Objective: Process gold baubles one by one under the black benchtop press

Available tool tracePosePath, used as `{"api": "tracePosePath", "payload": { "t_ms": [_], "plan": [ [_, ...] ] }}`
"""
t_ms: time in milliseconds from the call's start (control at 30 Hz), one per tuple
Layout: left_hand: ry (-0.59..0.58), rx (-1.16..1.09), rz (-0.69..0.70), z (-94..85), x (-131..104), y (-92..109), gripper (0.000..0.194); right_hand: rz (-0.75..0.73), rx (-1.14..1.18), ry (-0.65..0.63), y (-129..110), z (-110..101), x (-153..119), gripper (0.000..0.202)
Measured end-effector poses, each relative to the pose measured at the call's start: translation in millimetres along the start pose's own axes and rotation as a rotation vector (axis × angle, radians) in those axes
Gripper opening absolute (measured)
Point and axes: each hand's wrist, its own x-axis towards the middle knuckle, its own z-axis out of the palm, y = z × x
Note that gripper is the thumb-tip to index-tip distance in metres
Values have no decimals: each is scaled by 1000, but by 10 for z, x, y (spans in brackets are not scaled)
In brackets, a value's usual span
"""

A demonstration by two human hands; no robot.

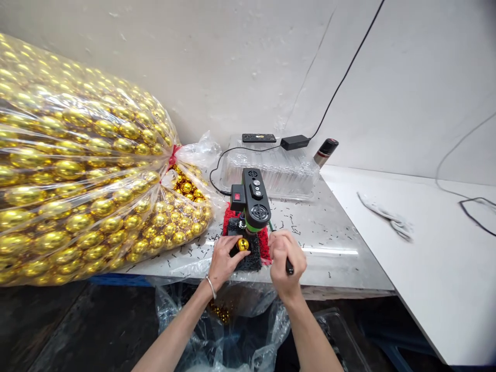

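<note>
A shiny gold ball (243,244) is pinched between the thumb and fingers of my left hand (226,258), close to the base of a small black machine (256,199). The machine has a red rocker switch (237,196) on its left side and a green band under its head. My right hand (287,261) is wrapped round a lever with a black handle (289,267) at the machine's right. Beneath the machine lie black and red shaggy mats (265,247). Where the ball meets the machine is partly hidden by my fingers.
A big clear bag of gold balls (77,170), tied with red, fills the left. Behind the machine are a clear plastic tray (271,175), a power adapter (295,142) and a bottle (326,151). Black scraps litter the metal table (341,268). Below hangs an open plastic bag (186,320).
</note>
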Motion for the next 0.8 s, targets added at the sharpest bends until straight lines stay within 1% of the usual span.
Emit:
{"api": "tracePosePath", "payload": {
  "t_ms": [33,67,167,200,233,267,300,333,367,400,467,533,567,633,700,733,800],
  "plan": [
    [-6,-12,6,-37,-107,30,35,22,6,-13,-39,-18,48,26],
    [-40,-27,28,-73,-235,56,38,31,13,-20,-61,-28,74,26],
    [-193,-53,145,-159,-634,106,52,8,13,-6,-57,-11,49,24],
    [-210,-40,180,-186,-718,111,56,-7,8,4,-44,3,23,23],
    [-195,-14,203,-219,-752,108,57,-21,1,11,-31,17,-3,23],
    [-152,24,213,-262,-724,98,53,-33,-5,12,-20,28,-25,23],
    [-87,68,213,-319,-630,80,47,-45,-9,14,-13,36,-40,24],
    [-18,115,203,-391,-473,55,39,-53,-13,12,-9,40,-48,24],
    [60,170,182,-476,-262,21,34,-59,-15,9,-8,41,-51,24],
    [128,231,158,-572,-11,-20,32,-62,-16,8,-9,39,-50,25],
    [173,375,71,-766,539,-121,33,-61,-18,5,-13,32,-47,26],
    [111,561,-89,-921,1040,-240,31,-51,-24,-4,-14,25,-52,27],
    [58,638,-185,-973,1239,-299,31,-45,-30,-8,-12,23,-57,27],
    [-43,744,-315,-1024,1513,-407,36,-34,-38,-18,-5,20,-73,26],
    [-111,785,-369,-1030,1637,-488,45,-37,-42,-26,5,20,-89,26],
    [-133,787,-370,-1028,1659,-516,48,-41,-43,-28,11,21,-97,26],
    [-169,774,-353,-1033,1664,-553,47,-45,-47,-29,21,25,-109,26]
  ]
}}
